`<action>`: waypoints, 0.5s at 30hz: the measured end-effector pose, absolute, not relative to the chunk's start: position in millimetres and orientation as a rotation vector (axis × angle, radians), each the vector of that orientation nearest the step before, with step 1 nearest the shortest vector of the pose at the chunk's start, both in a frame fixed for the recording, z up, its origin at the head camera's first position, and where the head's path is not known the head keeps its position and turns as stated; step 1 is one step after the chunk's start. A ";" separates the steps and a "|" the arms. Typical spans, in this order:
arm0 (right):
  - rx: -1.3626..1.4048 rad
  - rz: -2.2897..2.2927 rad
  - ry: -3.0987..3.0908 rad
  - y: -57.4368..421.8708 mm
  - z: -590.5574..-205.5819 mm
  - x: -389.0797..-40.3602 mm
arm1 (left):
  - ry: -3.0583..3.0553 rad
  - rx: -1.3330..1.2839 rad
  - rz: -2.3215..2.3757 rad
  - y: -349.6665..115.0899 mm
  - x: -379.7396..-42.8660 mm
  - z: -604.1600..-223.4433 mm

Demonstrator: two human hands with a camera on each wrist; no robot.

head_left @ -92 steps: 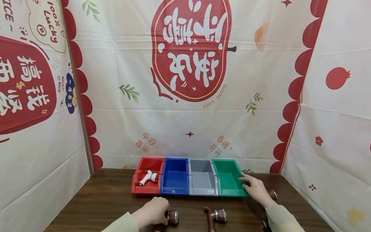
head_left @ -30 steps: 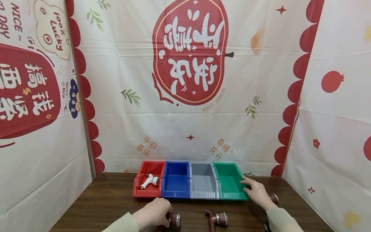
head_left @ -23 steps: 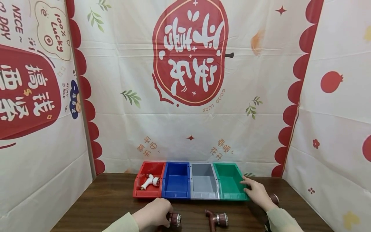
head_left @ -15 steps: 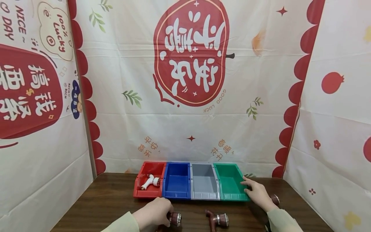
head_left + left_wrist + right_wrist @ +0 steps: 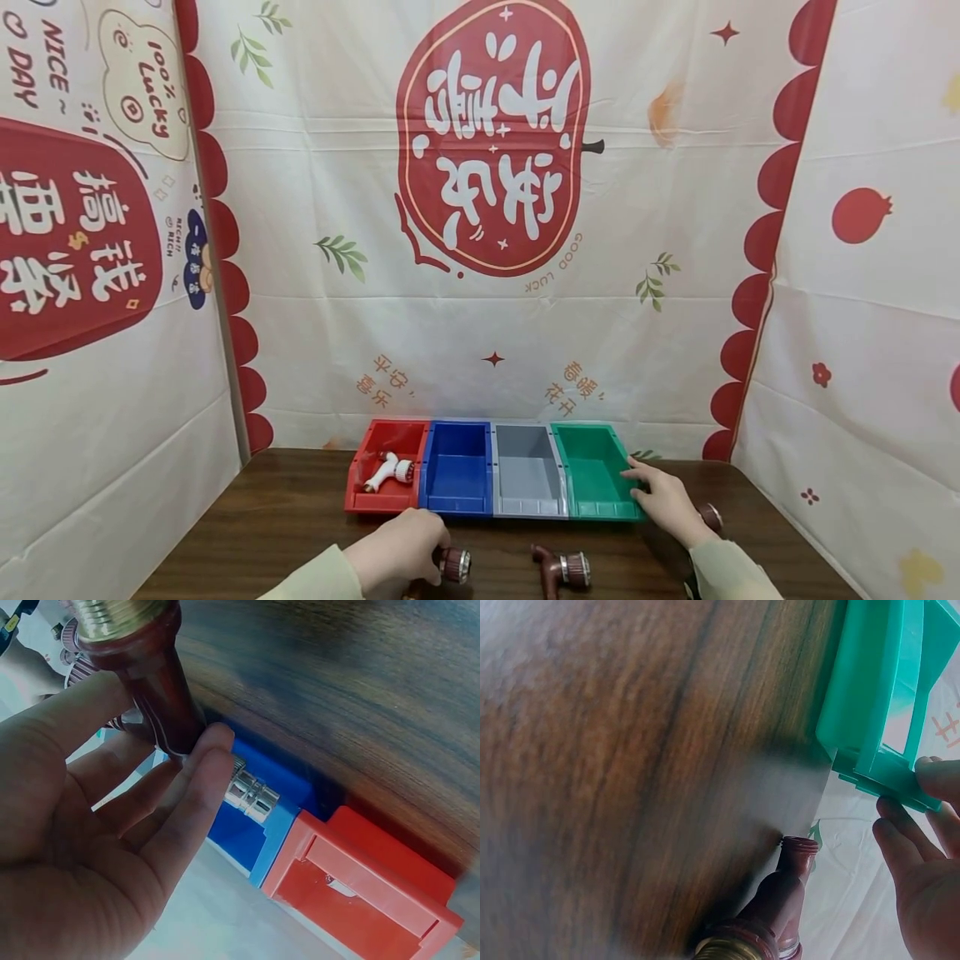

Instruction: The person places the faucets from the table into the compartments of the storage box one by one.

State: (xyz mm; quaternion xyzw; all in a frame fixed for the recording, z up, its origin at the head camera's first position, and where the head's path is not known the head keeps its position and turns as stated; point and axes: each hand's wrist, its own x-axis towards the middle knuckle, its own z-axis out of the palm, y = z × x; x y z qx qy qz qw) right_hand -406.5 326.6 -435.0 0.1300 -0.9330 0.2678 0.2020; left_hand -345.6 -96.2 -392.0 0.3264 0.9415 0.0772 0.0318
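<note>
My left hand [image 5: 405,546] grips a brown faucet [image 5: 154,690] low over the table. Its brass threaded end is toward the left wrist camera, and a silver fitting [image 5: 251,796] shows past the fingertips. In the head view its ribbed knob [image 5: 455,566] sticks out to the right of the fingers. My right hand [image 5: 663,500] pinches the right wall of the green bin [image 5: 877,697], with digits on both sides of its edge. A second brown faucet [image 5: 555,571] lies on the table between the hands. Another brown faucet [image 5: 776,900] lies beside the right hand, partly hidden by it in the head view.
Red [image 5: 381,503], blue [image 5: 457,504] and grey [image 5: 531,507] bins stand in a row joined to the green one. A white faucet [image 5: 390,471] lies in the red bin. A printed cloth [image 5: 480,321] hangs behind the dark wooden table [image 5: 247,533].
The head view has tilted slightly upward, so the bins sit lower in it. The faucet in my left hand has turned a little. My right hand stays at the green bin.
</note>
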 end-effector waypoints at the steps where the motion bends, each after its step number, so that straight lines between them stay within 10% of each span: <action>1: 0.364 0.750 -2.605 326.7 -435.2 -406.8 | 2.896 0.993 0.240 -95.6 -345.5 -391.2; 15: 0.344 0.767 -2.602 326.2 -435.9 -406.5 | 2.877 0.978 0.249 -93.5 -346.0 -383.4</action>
